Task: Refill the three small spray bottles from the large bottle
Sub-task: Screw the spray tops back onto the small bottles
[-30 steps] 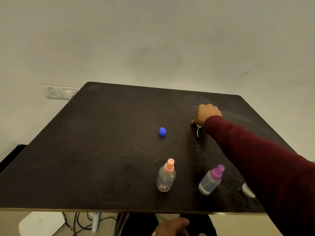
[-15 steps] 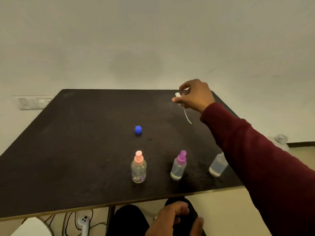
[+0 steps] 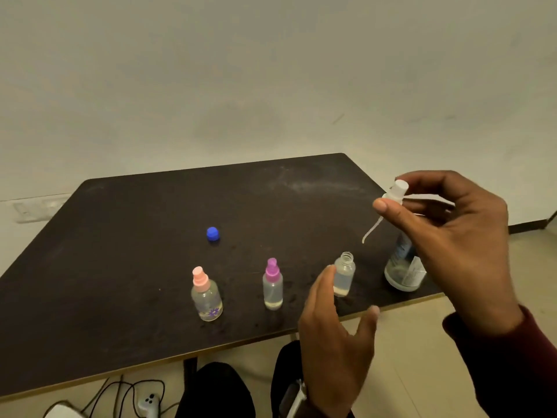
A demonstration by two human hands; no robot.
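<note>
Three small clear bottles stand in a row near the front edge of the dark table point(image 3: 120, 267): one with a peach spray top point(image 3: 206, 295), one with a purple spray top point(image 3: 272, 285), and an uncapped one point(image 3: 344, 274) with a bare threaded neck. My right hand point(image 3: 452, 236) pinches a white spray head point(image 3: 394, 193) in the air above them, its thin dip tube hanging down to the left. Behind that hand stands the large clear bottle point(image 3: 404, 270), partly hidden, at the table's right corner. My left hand point(image 3: 334, 324), fingers spread, hovers just in front of the uncapped bottle.
A blue cap point(image 3: 212, 233) lies alone farther back on the table. Below the front edge are my dark-clothed knees point(image 3: 217, 390), and cables with a white plug strip point(image 3: 144, 402) lie on the floor at the left. A plain wall rises behind the table.
My right hand has carried the white spray head from the far side back toward me and to the right. My left hand rose from my lap to beside the uncapped bottle. The camera turned right.
</note>
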